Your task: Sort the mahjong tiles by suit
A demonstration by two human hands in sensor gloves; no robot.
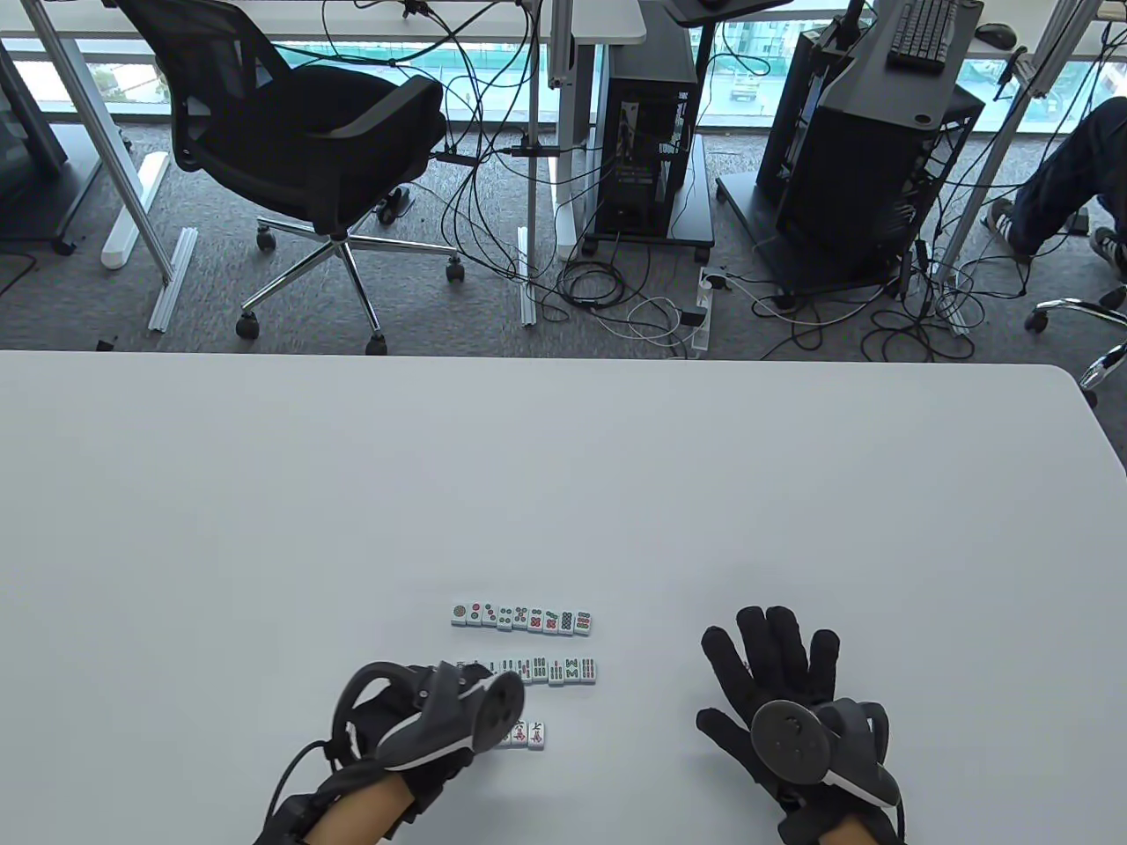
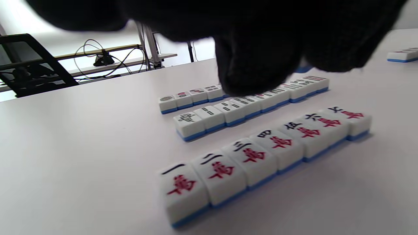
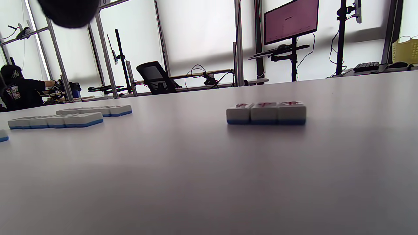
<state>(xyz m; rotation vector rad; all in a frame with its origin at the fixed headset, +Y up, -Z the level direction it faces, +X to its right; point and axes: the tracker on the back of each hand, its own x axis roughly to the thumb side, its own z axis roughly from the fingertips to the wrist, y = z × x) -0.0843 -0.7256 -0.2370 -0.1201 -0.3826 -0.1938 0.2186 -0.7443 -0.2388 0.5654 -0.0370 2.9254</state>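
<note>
Table (image 1: pixel 264 493), tiles (image 1: pixel 521 619) beside left hand (image 1: pixel 423 717)

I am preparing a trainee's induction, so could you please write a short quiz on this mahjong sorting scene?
1. True or false: the dots row lies farthest from the person.
2. Which suit forms the row nearest the person? A dots, B bamboo, C characters.
3. Fill in: the right hand lies over the table with its fingers ___.
Key: 1 true; 2 C, the characters row; 3 spread.
</note>
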